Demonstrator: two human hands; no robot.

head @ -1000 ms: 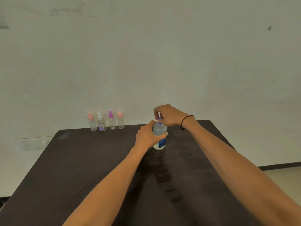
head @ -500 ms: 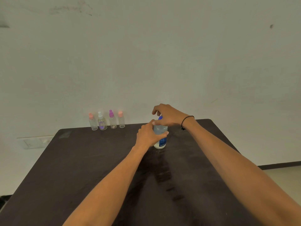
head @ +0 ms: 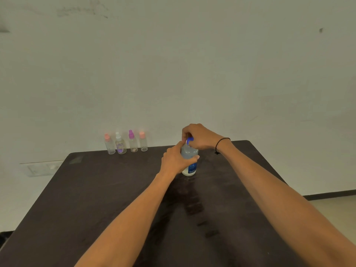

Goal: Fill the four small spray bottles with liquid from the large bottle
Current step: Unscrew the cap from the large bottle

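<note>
A dark table (head: 96, 199) stands against a pale wall (head: 192, 64). A strip of dark baseboard (head: 331, 194) and light floor (head: 339, 207) show at the right, and a pale socket plate (head: 41, 168) sits low on the wall at the left.

The large bottle (head: 189, 160) stands upright near the middle of the table's far half, clear with a blue label low on its side and what looks like clear liquid inside. The left hand (head: 176, 159) wraps its fingers and thumb round the bottle's body. The right hand (head: 200, 136), a black band on its wrist, curls its fingers over the blue cap (head: 189, 140) on top and pinches it.

Four small spray bottles stand in a row at the table's far edge, well apart from the large bottle: one with an orange cap (head: 109, 144), one with a white cap (head: 120, 143), one with a purple cap (head: 133, 142) and another orange-capped one (head: 143, 142). All are clear; how much each holds is too small to tell.
</note>
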